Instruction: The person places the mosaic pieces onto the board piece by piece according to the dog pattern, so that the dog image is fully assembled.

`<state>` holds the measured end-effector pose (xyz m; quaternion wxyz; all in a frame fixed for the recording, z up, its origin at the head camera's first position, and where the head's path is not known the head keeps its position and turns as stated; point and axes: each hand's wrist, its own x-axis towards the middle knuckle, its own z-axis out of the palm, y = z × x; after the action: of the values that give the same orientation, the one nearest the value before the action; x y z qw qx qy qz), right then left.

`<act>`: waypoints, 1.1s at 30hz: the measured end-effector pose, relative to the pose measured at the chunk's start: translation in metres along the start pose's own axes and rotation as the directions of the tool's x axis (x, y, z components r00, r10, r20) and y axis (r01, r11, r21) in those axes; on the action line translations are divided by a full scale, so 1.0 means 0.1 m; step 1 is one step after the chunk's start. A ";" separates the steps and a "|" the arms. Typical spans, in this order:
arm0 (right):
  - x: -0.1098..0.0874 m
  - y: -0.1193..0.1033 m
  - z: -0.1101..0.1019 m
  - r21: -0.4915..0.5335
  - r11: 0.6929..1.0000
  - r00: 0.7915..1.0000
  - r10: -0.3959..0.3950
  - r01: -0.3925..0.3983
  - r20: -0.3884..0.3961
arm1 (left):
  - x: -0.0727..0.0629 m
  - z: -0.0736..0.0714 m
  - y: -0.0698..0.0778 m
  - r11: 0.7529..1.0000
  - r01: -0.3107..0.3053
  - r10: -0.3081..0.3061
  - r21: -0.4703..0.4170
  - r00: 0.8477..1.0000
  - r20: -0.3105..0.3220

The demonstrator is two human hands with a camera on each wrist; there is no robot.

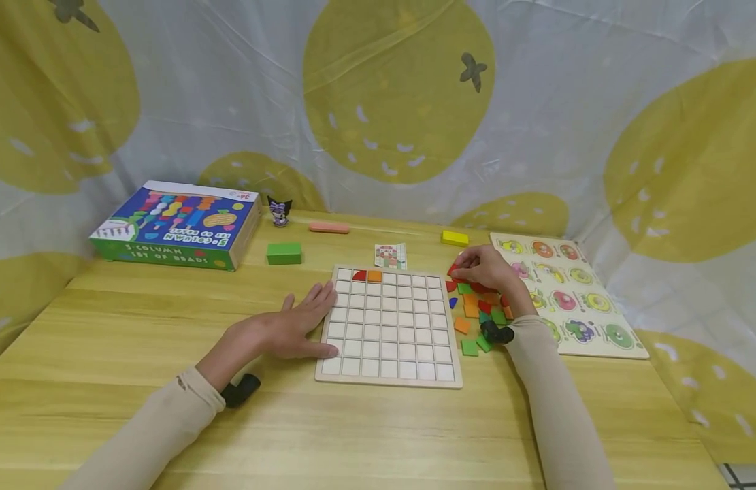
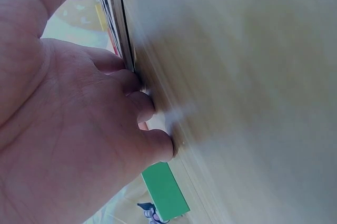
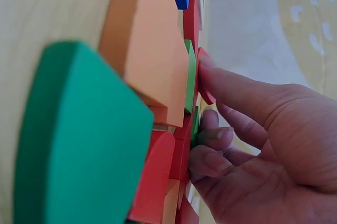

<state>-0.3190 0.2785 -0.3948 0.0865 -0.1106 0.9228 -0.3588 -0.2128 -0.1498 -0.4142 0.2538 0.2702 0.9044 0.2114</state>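
Note:
A wooden grid board [image 1: 388, 333] lies in front of me. In its top row sit a red curved tile [image 1: 360, 275] and an orange square tile [image 1: 374, 276], side by side. My left hand [image 1: 294, 327] rests at the board's left edge, fingers straight and spread, thumb over the lower left cells. Right of the board my right hand [image 1: 486, 267] pinches a red tile [image 3: 205, 74] between thumb and index finger, at the far end of a loose heap. Orange [image 1: 462, 326], green [image 1: 469, 348], red and blue [image 1: 453, 302] tiles make up that heap, partly hidden under the right wrist.
Behind the board lie a small picture card [image 1: 390, 256], a yellow block [image 1: 454, 238], a pink stick [image 1: 329, 228] and a green block [image 1: 284, 254]. A figurine [image 1: 280, 211] stands near a bead-set box [image 1: 175, 224]. A fruit picture board [image 1: 604, 333] lies at the right.

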 end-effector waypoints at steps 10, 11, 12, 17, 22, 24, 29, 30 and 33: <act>-0.02 -0.03 0.03 -0.021 0.999 0.997 -0.049 0.048 -0.057 | 0.06 0.06 -0.13 1.000 -0.002 0.002 -0.013 1.000 -0.004; -0.02 -0.04 0.03 -0.021 0.998 0.996 -0.057 0.056 -0.069 | 0.08 0.07 -0.14 1.000 -0.004 0.004 -0.011 1.000 -0.005; -0.03 -0.05 0.03 -0.021 0.998 0.995 -0.065 0.063 -0.080 | 0.08 0.07 -0.15 1.000 -0.003 0.003 -0.007 1.000 -0.005; -0.03 -0.09 0.02 -0.009 0.996 0.991 -0.086 0.086 -0.099 | 0.04 0.04 -0.09 1.000 -0.015 0.015 -0.004 1.000 -0.006; -0.03 -0.10 0.03 0.048 0.993 0.992 -0.106 0.110 -0.070 | -0.03 -0.01 0.02 0.997 -0.050 0.049 -0.051 0.999 -0.009; -0.03 -0.11 0.03 0.072 0.992 0.994 -0.099 0.102 -0.043 | -0.03 -0.02 0.03 0.997 -0.049 0.049 -0.059 0.999 -0.006; -0.04 -0.15 0.03 0.093 0.995 0.999 -0.032 0.033 -0.009 | 0.01 0.02 -0.02 1.000 -0.008 0.008 -0.017 1.000 -0.006; -0.04 -0.15 0.03 0.099 0.995 1.000 -0.019 0.020 -0.008 | 0.02 0.02 -0.02 1.000 -0.011 0.011 -0.016 1.000 -0.007; -0.04 -0.15 0.03 0.140 0.990 1.000 -0.008 0.008 0.004 | 0.01 0.03 -0.02 1.000 -0.006 0.006 -0.015 1.000 -0.004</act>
<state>-0.3126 0.2674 -0.3865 0.0948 -0.1089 0.8946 -0.4228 -0.2128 -0.1504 -0.4177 0.2533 0.2707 0.9024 0.2195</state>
